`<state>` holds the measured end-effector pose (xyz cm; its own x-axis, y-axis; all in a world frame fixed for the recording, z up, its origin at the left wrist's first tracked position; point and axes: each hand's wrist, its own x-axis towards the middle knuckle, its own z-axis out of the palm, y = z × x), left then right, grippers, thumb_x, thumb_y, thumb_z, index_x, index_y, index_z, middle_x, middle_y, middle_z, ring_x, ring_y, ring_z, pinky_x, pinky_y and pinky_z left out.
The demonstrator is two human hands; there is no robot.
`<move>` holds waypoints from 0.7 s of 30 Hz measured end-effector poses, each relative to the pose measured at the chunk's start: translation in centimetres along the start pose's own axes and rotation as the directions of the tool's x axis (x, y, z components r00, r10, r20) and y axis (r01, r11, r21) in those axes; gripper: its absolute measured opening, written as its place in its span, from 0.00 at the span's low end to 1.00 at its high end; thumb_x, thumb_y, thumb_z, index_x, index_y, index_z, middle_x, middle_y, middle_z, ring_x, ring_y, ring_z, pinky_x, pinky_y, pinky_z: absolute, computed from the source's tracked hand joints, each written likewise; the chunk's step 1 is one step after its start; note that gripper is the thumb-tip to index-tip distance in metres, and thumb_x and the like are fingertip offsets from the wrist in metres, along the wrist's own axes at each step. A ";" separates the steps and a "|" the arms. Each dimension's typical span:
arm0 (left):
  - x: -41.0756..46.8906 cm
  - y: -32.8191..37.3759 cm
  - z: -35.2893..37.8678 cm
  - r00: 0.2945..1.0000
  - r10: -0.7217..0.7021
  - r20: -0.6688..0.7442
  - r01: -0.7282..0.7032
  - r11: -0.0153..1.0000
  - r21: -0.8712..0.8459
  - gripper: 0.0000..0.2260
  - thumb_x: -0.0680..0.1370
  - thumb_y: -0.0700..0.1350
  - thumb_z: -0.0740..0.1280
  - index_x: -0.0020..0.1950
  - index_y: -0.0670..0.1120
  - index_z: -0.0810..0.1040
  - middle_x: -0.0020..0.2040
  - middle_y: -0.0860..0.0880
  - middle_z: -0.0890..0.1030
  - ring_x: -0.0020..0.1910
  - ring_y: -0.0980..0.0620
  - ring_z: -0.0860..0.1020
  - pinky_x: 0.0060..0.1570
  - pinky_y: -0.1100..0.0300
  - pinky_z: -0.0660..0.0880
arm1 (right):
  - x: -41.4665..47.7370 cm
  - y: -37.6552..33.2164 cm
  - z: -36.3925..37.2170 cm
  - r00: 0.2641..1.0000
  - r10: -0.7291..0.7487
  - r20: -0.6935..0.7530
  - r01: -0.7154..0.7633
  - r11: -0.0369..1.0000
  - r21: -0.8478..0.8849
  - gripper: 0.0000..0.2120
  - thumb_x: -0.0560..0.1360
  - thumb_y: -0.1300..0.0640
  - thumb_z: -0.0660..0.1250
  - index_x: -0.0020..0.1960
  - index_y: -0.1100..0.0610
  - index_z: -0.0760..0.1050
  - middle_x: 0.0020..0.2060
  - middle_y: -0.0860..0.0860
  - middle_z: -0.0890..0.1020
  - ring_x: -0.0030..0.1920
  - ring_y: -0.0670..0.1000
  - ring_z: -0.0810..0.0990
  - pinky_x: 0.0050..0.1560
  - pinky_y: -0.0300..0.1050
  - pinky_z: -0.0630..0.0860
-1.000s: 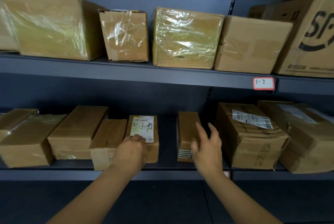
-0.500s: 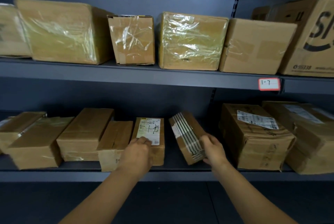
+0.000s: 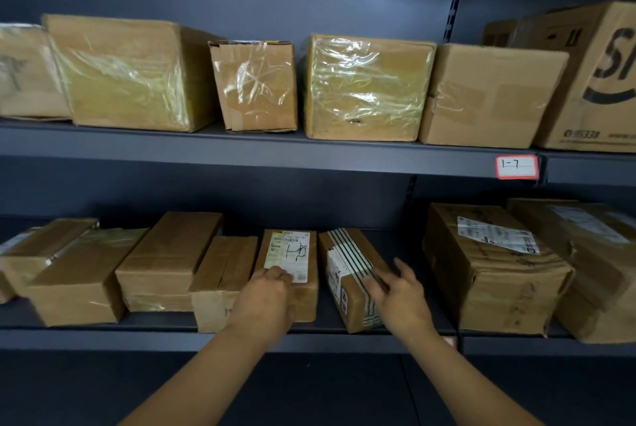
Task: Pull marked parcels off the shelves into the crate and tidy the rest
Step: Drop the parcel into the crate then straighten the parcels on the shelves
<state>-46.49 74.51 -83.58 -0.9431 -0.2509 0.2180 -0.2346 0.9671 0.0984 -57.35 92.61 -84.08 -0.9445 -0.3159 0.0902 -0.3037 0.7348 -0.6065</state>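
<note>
On the lower shelf (image 3: 155,336), a small brown parcel (image 3: 292,260) carries a white label with a handwritten black mark. My left hand (image 3: 266,298) rests on its front top edge, fingers curled over it. Just to the right lies a brown parcel with green and white striped tape (image 3: 347,270), turned flat with its end facing me. My right hand (image 3: 399,291) lies on that parcel's right side with fingers spread and fairly straight. No crate is in view.
Several plain brown parcels (image 3: 165,260) line the lower shelf to the left, two large crumpled boxes (image 3: 492,270) to the right. The upper shelf (image 3: 309,153) holds several larger boxes, some in plastic wrap, and a tag reading 1-7 (image 3: 517,166).
My right hand reached the striped-tape parcel, tipped it up, then laid it flat closer to the labelled parcel. My left hand stayed on the labelled parcel.
</note>
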 end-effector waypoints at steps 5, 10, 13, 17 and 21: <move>0.0 0.0 0.0 1.000 0.000 0.002 0.000 1.000 0.019 0.24 0.78 0.49 0.62 0.73 0.46 0.64 0.69 0.50 0.68 0.66 0.52 0.66 0.68 0.64 0.61 | 0.0 -0.4 0.9 0.994 0.095 0.051 -0.092 0.994 -0.056 0.40 0.68 0.36 0.68 0.74 0.50 0.58 0.73 0.54 0.56 0.70 0.58 0.58 0.62 0.54 0.68; 0.1 -0.1 0.2 1.000 0.005 -0.017 -0.005 1.000 0.030 0.23 0.78 0.45 0.62 0.73 0.47 0.64 0.70 0.50 0.68 0.66 0.52 0.66 0.66 0.65 0.60 | 1.3 1.4 -0.4 0.951 0.277 0.136 -0.306 0.802 0.513 0.39 0.64 0.40 0.72 0.71 0.49 0.66 0.61 0.54 0.76 0.56 0.54 0.77 0.60 0.53 0.75; 0.2 -0.1 0.3 0.999 -0.005 -0.031 0.006 1.000 0.023 0.23 0.78 0.44 0.62 0.73 0.47 0.63 0.70 0.51 0.68 0.67 0.52 0.66 0.65 0.66 0.60 | 1.2 1.9 -1.1 0.914 0.343 0.219 -0.394 0.613 0.685 0.35 0.67 0.43 0.72 0.70 0.51 0.68 0.56 0.53 0.79 0.51 0.51 0.78 0.53 0.50 0.75; 0.1 0.0 0.1 1.000 -0.011 -0.018 0.011 1.000 0.026 0.23 0.78 0.44 0.62 0.73 0.48 0.63 0.70 0.51 0.68 0.67 0.53 0.66 0.65 0.67 0.60 | 0.8 1.9 -1.2 0.917 0.323 0.235 -0.382 0.535 0.753 0.30 0.72 0.48 0.71 0.71 0.52 0.66 0.55 0.54 0.78 0.45 0.48 0.75 0.37 0.43 0.69; -0.1 -0.2 -0.4 1.000 0.002 -0.004 -0.002 1.000 -0.017 0.22 0.79 0.43 0.60 0.74 0.46 0.62 0.72 0.50 0.66 0.69 0.52 0.64 0.67 0.67 0.58 | -0.1 1.5 -1.4 0.943 0.241 0.231 -0.323 0.484 0.813 0.22 0.73 0.51 0.69 0.65 0.52 0.71 0.47 0.50 0.79 0.44 0.47 0.76 0.38 0.42 0.71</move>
<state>-46.23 74.34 -83.21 -0.9425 -0.2495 0.2222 -0.2288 0.9667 0.1150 -57.92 94.54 -83.91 -0.9346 -0.2591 -0.2439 0.2601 -0.0298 -0.9651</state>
